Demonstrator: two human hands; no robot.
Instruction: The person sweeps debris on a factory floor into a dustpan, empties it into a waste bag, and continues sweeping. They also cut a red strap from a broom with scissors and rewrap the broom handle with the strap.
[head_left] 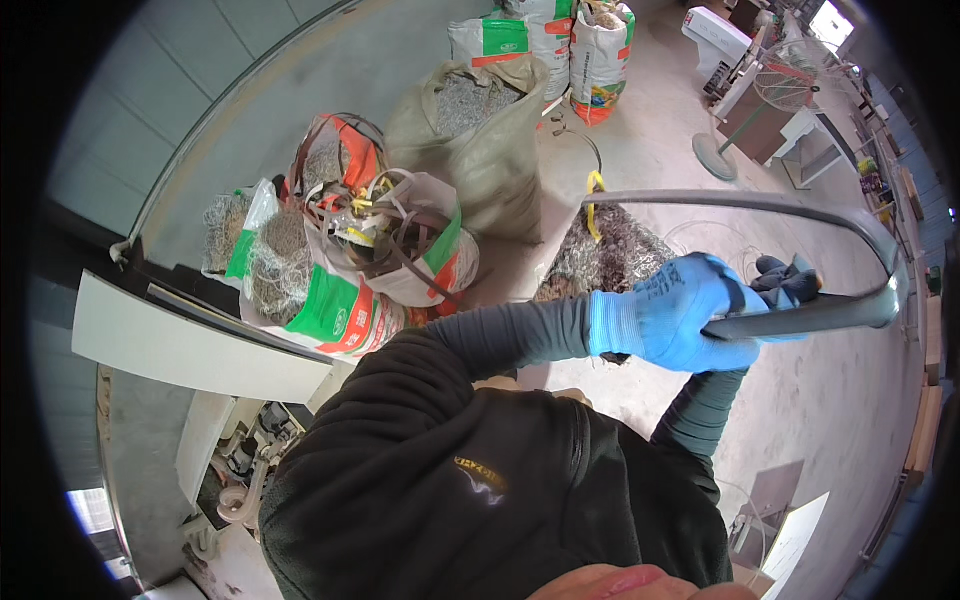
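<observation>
A dark grey bar or strip point(740, 202), bent into a U on its side, spans the right half of the head view. I cannot tell whether it is metal or plastic. My left hand point(690, 312), in a light blue knitted glove, is closed at its lower arm. My right hand point(790, 283) is mostly hidden behind the left; its dark-coated glove fingers curl close above the same arm. The upper arm's free end reaches over a heap of grey metal shavings point(605, 262), where a yellow strap point(595, 205) hangs.
White, green and orange sacks point(350, 310) of wire and strapping scraps stand at the left, beside a big olive sack point(465, 150) of shavings. Further sacks point(601, 60) stand behind. A pedestal fan point(715, 157) is at the far right. A white panel point(190, 325) juts out at the left.
</observation>
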